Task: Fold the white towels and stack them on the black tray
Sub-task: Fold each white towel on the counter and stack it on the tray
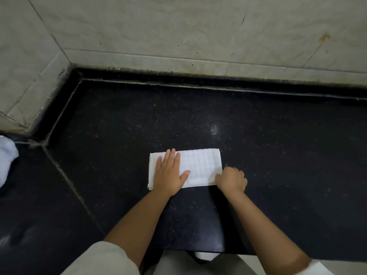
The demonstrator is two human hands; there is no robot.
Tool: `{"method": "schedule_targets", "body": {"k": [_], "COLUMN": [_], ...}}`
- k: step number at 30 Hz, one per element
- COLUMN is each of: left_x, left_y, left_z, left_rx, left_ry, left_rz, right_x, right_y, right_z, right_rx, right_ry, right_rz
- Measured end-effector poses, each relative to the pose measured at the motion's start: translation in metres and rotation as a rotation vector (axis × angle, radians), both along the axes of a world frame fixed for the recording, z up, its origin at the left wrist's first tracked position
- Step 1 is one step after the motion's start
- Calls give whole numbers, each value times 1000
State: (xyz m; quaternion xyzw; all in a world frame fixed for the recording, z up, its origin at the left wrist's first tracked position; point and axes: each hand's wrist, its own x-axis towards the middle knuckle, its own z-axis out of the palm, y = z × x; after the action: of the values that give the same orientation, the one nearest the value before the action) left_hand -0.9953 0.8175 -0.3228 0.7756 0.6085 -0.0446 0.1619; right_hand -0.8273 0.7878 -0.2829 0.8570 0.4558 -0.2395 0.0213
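Note:
A white towel [200, 165], folded into a long rectangle with a faint grid weave, lies flat on the black counter [198, 116]. My left hand [170, 173] rests flat on its left half, fingers straight and spread. My right hand [232, 179] is at the towel's near right corner with its fingers curled, pinching the edge of the cloth. No black tray is in view.
A heap of white cloth [7, 159] shows at the far left edge. Tiled walls [178, 32] meet in a corner behind and to the left of the counter. The counter's front edge [198, 252] runs just above my lap.

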Motion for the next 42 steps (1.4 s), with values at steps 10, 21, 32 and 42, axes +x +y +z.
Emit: {"method": "schedule_targets", "body": {"k": [10, 21, 32, 42], "left_x": [-2, -67, -139, -123], "left_y": [-1, -15, -54, -44], "left_z": [4, 20, 19, 20], "left_rx": [-22, 85, 36, 28], "left_ry": [-5, -77, -87, -102], "left_rz": [-2, 145, 385, 299], "right_x": [-5, -64, -147, -116], "right_y": [-5, 10, -5, 11], "right_z": [-3, 29, -17, 23], "right_rx": [116, 415, 336, 676], "right_ry": [14, 452, 327, 461], "right_rz": [19, -45, 463, 30]}}
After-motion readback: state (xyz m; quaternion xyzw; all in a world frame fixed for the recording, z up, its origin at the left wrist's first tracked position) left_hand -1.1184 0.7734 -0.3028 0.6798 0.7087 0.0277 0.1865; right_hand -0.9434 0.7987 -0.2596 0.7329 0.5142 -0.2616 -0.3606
